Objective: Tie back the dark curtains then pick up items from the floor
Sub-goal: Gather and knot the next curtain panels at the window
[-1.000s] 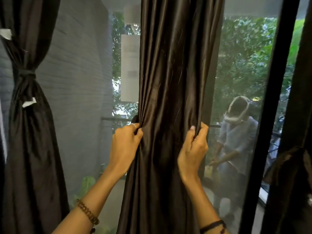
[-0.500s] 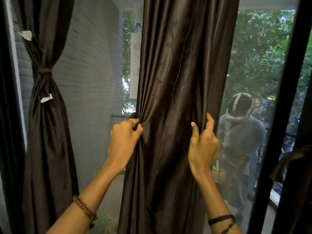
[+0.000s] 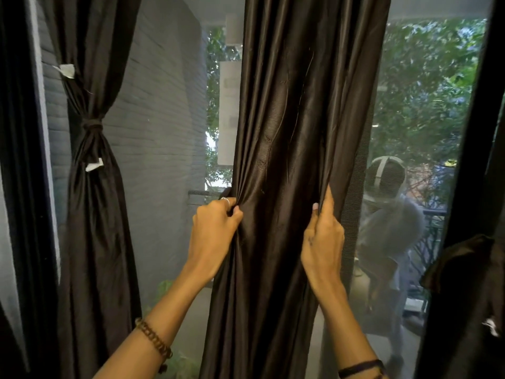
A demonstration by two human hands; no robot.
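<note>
The left hand (image 3: 211,231) grips the left edge of a dark curtain (image 3: 295,132), fingers curled into the bunched folds. The right hand (image 3: 322,239) pinches the curtain's right edge between thumb and fingers. The curtain hangs in the middle, before a window (image 3: 420,105). To the left, a second curtain (image 3: 93,214) hangs already knotted at its middle. A dark frame (image 3: 470,160) stands at right.

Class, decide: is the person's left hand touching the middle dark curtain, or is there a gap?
Touching. The head view shows the left hand with its fingers curled round a bunch of the middle curtain's left edge, fabric puckering at the grip.
</note>
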